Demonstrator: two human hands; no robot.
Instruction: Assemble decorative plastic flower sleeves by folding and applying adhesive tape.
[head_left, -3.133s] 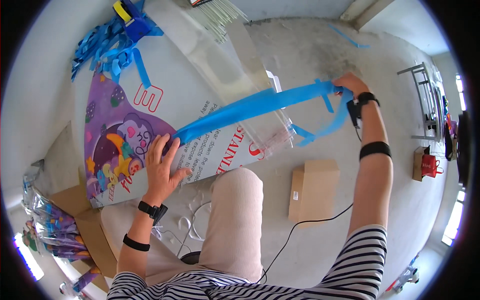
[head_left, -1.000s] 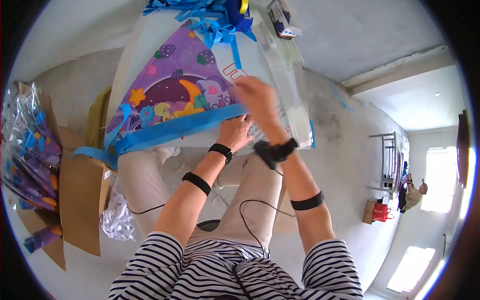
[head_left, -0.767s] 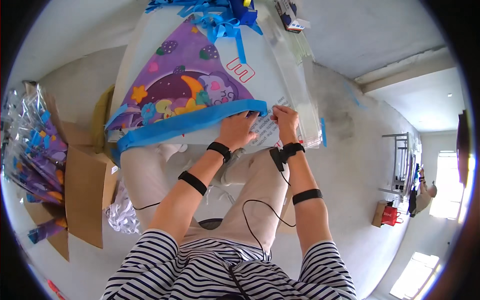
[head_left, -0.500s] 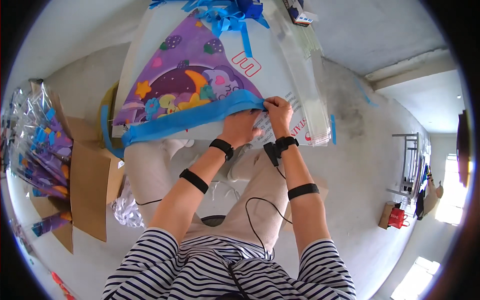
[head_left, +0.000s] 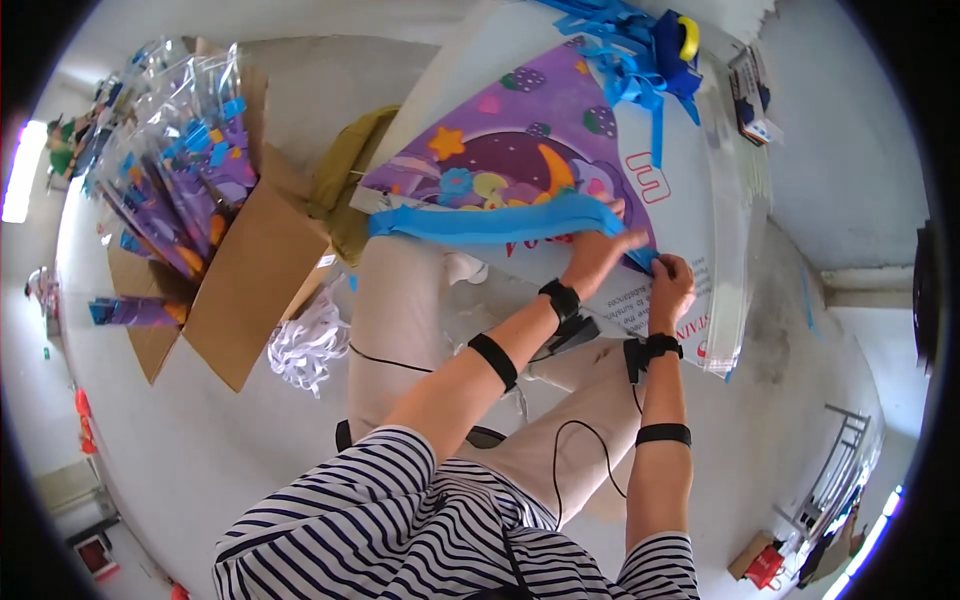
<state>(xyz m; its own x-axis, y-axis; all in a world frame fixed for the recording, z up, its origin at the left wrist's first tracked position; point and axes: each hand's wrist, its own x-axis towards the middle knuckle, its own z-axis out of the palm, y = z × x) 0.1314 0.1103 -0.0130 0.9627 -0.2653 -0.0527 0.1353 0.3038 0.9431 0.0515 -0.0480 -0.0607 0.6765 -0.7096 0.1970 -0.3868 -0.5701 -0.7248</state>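
A triangular purple sheet (head_left: 520, 130) printed with stars, a moon and strawberries lies on a white board (head_left: 690, 230). Along its near edge runs a wide blue ribbon (head_left: 480, 224), bowed slightly upward near its right end. My left hand (head_left: 595, 258) rests at the ribbon's right part, thumb stretched toward the right and a fingertip showing beyond the ribbon. Some of its fingers are hidden there. At the sheet's lower right corner, my right hand (head_left: 672, 290) pinches the ribbon's end between thumb and fingers. Both wrists wear black straps.
Left of my legs stands an open cardboard box (head_left: 250, 270) with plastic-wrapped purple pieces (head_left: 195, 180). White ribbon strips (head_left: 308, 345) lie beside it. Loose blue ribbon (head_left: 625, 75) and a blue-and-yellow object (head_left: 680, 50) top the board, near a small box (head_left: 752, 95).
The view has swung, so the scene sits further right and turned. My left hand's fingertip now shows past the ribbon's far edge. My right hand stays pinched at the corner.
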